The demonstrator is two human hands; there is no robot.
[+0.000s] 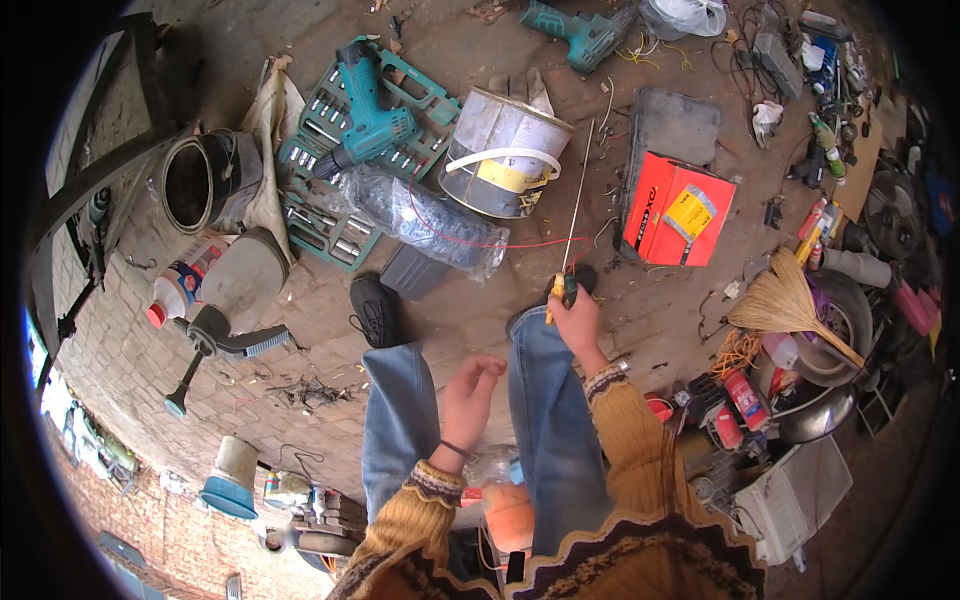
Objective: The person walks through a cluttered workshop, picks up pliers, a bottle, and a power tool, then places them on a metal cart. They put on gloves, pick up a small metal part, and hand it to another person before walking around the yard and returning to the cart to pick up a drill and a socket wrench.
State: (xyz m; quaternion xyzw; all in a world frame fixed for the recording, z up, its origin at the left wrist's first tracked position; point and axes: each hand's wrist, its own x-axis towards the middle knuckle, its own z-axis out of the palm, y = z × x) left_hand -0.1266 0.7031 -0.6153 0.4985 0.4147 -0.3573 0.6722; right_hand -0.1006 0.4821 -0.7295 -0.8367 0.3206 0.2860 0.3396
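My right hand [579, 322] is closed around a long, thin-shafted tool [558, 288] with a yellow and dark green handle, much like a long screwdriver. Its pale straight shaft points away from me, past the right side of a paint-stained bucket [480, 187] with a white handle. My left hand [468, 398] hovers between my knees, fingers curled in and nothing visible in them. Just beyond the tool's handle, a thin red wire [480, 243] runs leftward across a clear plastic-wrapped bundle [425, 215].
A teal drill [368, 110] lies on an open socket case [340, 238]; another drill [577, 35] lies farther off. A red box [668, 225] leans on a dark case [677, 125]. Jugs [243, 280] stand left. On the right are a straw broom [782, 302] and piled clutter.
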